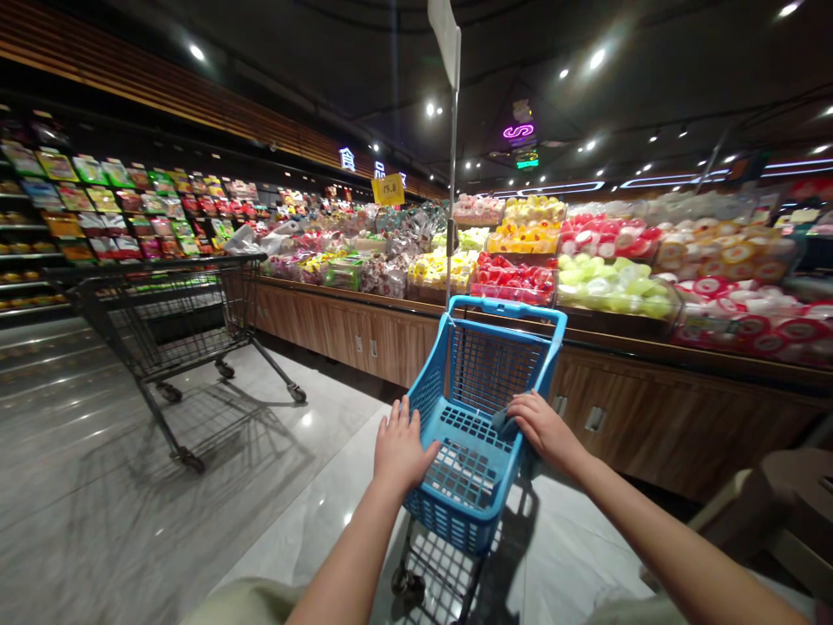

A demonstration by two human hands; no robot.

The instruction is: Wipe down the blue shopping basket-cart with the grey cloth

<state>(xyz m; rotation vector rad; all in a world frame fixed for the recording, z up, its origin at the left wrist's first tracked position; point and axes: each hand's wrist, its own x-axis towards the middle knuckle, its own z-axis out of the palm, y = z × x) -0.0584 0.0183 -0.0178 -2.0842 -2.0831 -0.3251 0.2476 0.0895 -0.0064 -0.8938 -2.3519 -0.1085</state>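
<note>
In front of me stands a small shopping cart (478, 512) with a bright blue plastic basket of lattice walls and a grey wire rack beneath. My left hand (400, 450) lies on the basket's left rim, fingers outstretched and thumb over the inner side. On the opposite rim, my right hand (545, 427) has its fingers bent over the edge, gripping a small blue-grey cloth (502, 424) that shows just inside the basket. Part of the cloth is hidden behind the fingers. At the basket's far end is the blue handle (508, 308).
A large dark wire shopping cart (188, 304) stands to the left. Behind the blue cart runs a wood-fronted display counter (338, 334) heaped with colourful packaged goods. A pole with a sign (452, 156) rises beyond the handle. Stocked shelves (110, 200) line the left wall.
</note>
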